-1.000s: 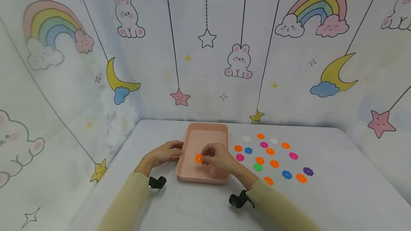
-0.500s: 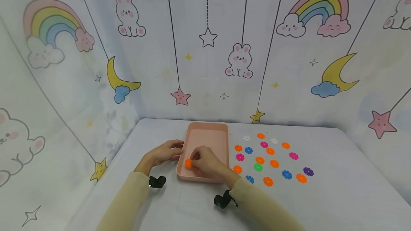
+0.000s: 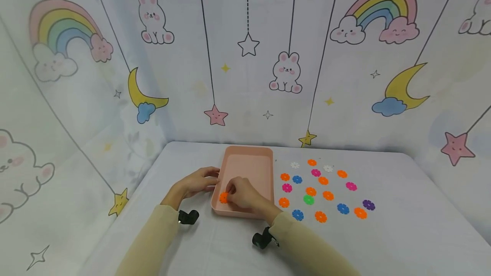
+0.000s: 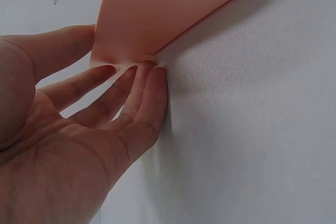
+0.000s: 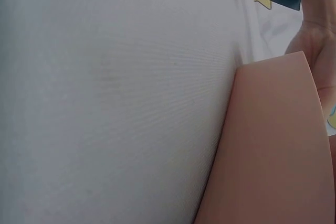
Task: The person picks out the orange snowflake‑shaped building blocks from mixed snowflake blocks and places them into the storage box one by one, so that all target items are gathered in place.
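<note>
My right hand (image 3: 244,193) is inside the pink tray (image 3: 251,161), low over its near left corner. Thumb and fingertips pinch an orange flower-shaped disc (image 3: 223,197); whether the disc touches the tray floor cannot be told. Outside the tray, my left hand (image 3: 197,181) rests its fingers against the left wall. In the left wrist view, the thumb and fingertips of the left hand (image 4: 79,129) touch the outer face of the tray (image 4: 157,9), fingers loosely bent. The right wrist view has the tray's outer wall (image 5: 273,150) and part of the left hand (image 5: 312,40), not the right fingers.
Loose flower-shaped discs lie spread right of the tray, among them a green disc (image 3: 308,199), a purple disc (image 3: 368,205), a blue disc (image 3: 343,208) and several orange ones. A white cloth (image 3: 402,237) covers the table. A patterned curtain (image 3: 245,88) hangs behind.
My right hand has moved left and nearer within the tray, carrying the orange disc to the near left corner. Over the last half second it shifted only slightly. The left hand stayed put.
</note>
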A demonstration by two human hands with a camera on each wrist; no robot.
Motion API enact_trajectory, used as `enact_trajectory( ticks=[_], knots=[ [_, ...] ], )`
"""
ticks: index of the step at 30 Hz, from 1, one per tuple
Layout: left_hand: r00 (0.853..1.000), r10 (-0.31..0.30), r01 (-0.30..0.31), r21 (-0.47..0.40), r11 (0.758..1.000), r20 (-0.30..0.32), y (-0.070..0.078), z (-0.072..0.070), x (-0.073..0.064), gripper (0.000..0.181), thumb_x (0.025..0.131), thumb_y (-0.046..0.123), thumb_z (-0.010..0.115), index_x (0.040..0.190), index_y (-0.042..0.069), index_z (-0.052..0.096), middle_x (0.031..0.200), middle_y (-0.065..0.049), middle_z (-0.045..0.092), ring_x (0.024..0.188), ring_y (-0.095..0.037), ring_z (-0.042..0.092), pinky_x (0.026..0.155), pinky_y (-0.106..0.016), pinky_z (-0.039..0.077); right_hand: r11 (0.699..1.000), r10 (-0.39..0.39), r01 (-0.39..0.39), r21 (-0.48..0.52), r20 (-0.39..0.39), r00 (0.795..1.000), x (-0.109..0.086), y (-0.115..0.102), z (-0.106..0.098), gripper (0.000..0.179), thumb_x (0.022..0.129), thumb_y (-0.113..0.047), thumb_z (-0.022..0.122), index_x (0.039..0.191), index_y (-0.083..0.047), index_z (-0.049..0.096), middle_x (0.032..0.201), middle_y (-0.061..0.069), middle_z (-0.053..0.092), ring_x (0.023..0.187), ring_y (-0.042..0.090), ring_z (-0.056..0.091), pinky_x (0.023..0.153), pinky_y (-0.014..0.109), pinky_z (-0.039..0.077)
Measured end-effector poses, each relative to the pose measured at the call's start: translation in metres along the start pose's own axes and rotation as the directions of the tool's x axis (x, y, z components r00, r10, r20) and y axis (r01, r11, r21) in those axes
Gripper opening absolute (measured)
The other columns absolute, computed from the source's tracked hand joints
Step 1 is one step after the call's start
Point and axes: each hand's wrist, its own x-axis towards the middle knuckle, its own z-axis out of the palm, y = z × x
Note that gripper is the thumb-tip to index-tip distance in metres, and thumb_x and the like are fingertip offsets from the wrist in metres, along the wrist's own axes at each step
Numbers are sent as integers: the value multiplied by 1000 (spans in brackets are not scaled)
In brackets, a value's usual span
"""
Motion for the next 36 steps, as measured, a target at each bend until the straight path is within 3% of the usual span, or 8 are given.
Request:
enact_trajectory(
  ticks=[9, 18, 24, 31, 36],
  knots=[
    [1000, -7, 7, 1, 1000, -5, 0, 2, 0, 52, 103, 9, 58, 151, -3, 42, 151, -21, 44, 128, -30, 57, 107, -43, 51, 999, 42, -42, -35, -3, 999, -8, 0, -7, 13, 87, -2, 74, 99, -3, 68, 92, 1, 64, 87, 17, 58, 83, 32, 54],
    [1000, -25, 25, -6, 1000, -14, 0, 4, 1, 53, 103, 10, 60, 151, -2, 42, 151, -20, 45, 125, -29, 58, 107, -43, 51, 996, 19, -17, -87, 22, 1000, -32, -2, -41, 19, 93, -10, 75, 109, -4, 68, 94, 0, 63, 87, 17, 59, 78, 29, 56],
    [999, -26, 26, 1, 1000, -22, 0, 1, 0, 54, 104, 12, 59, 152, 0, 41, 153, -19, 44, 127, -28, 57, 108, -44, 50, 989, -30, 30, -143, 7, 1000, -44, 2, -68, 22, 92, -10, 76, 112, -3, 68, 97, 2, 65, 89, 17, 60, 77, 29, 57],
    [1000, -22, 22, -6, 1000, -22, -2, 1, 2, 53, 103, 11, 60, 151, -1, 42, 152, -19, 45, 126, -28, 57, 108, -43, 50, 988, -110, 111, -111, 14, 994, -56, 12, -90, 23, 92, -8, 75, 112, -1, 67, 105, 11, 68, 92, 19, 61, 73, 28, 56],
    [1000, -17, 17, -8, 1000, -24, -4, 0, 2, 53, 102, 12, 61, 151, 0, 44, 151, -19, 47, 124, -27, 58, 107, -42, 51, 982, -143, 144, -122, 17, 990, -68, 26, -106, 23, 93, -11, 75, 113, -3, 67, 107, 11, 68, 92, 18, 61, 73, 25, 56]
  ],
)
